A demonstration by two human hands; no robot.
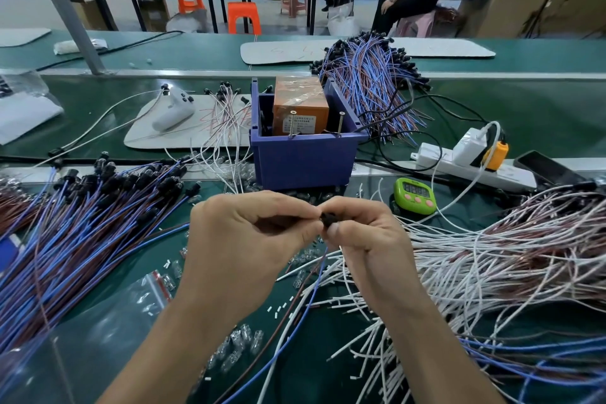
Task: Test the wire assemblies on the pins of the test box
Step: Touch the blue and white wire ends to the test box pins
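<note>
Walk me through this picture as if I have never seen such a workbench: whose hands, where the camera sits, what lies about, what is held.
No machine here: a person works with bare hands, filmed by one camera worn on the head, looking forward and down. The left hand and right hand meet and together pinch a small black connector, from which a blue wire and a brown wire hang. On the green bench lie blue and brown wire assemblies at the left and white wires at the right. Behind the hands stands a blue bin holding an orange box, with two upright screws at its front, probably the test pins. A green timer and a white power strip lie further right.
</note>
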